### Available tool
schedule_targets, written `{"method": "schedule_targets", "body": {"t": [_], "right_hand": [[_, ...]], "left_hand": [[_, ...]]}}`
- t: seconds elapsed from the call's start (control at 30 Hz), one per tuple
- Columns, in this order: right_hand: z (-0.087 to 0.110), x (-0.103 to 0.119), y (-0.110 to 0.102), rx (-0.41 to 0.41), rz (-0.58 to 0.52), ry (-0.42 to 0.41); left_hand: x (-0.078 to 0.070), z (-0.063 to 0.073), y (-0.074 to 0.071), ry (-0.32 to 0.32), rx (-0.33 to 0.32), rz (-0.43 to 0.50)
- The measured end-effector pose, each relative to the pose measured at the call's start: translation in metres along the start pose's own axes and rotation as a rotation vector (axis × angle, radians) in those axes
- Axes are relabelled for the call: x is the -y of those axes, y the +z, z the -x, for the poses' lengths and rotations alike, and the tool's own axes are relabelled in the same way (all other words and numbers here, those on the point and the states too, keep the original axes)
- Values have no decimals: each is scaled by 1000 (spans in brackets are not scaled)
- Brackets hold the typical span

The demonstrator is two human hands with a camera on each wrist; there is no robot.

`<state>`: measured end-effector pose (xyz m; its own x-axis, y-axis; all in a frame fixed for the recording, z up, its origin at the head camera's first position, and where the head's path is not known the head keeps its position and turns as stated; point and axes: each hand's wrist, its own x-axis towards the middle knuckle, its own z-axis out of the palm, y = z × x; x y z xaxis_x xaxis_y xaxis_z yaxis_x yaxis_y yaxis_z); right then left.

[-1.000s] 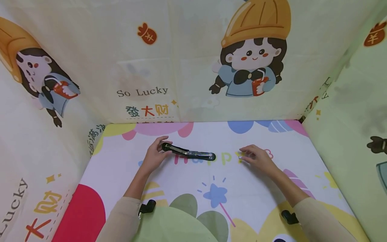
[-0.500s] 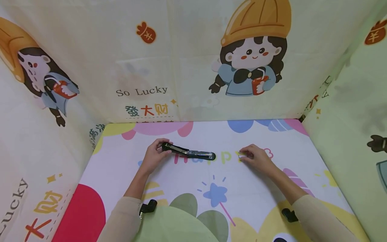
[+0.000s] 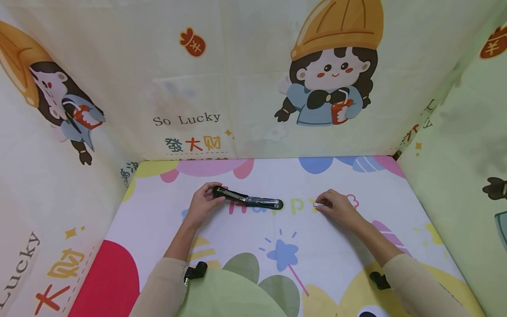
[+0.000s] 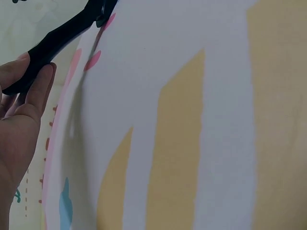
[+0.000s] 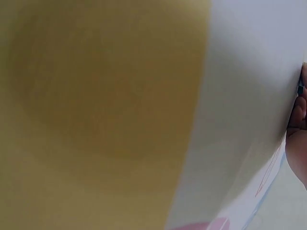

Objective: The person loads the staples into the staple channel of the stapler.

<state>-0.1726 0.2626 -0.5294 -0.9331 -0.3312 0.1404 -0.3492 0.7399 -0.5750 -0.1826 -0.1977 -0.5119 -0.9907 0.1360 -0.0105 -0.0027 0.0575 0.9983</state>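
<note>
A black stapler (image 3: 261,203) is spread wide open above the printed "Happy" lettering in the head view, its metal channel facing up. At its left end, my left hand (image 3: 201,204) grips one arm between thumb and fingers. The left wrist view shows the same grip on the black stapler (image 4: 62,38), which is raised off the tabletop. To the right of the stapler and apart from it, my right hand (image 3: 336,208) pinches a small silvery strip (image 3: 317,204), which looks like a row of staples. In the right wrist view, only part of the right hand (image 5: 298,148) shows at the edge.
Under both hands lies a white tabletop (image 3: 245,233) with coloured cartoon prints. A patterned cloth wall (image 3: 245,88) rises behind it, with more cloth at the left and right. Small black devices (image 3: 196,270) sit by both sleeves.
The silvery strip shows more clearly at the right fingertips, and the right fingers have closed in slightly around it. The left hand and stapler have hardly moved.
</note>
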Motion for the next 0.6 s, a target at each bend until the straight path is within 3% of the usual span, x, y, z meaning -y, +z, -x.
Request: {"method": "schedule_targets", "body": {"t": [0.6], "right_hand": [[-1,0,2,-21,4,-70]], "left_hand": [[-2,0,1,-13,-7,-5]]}}
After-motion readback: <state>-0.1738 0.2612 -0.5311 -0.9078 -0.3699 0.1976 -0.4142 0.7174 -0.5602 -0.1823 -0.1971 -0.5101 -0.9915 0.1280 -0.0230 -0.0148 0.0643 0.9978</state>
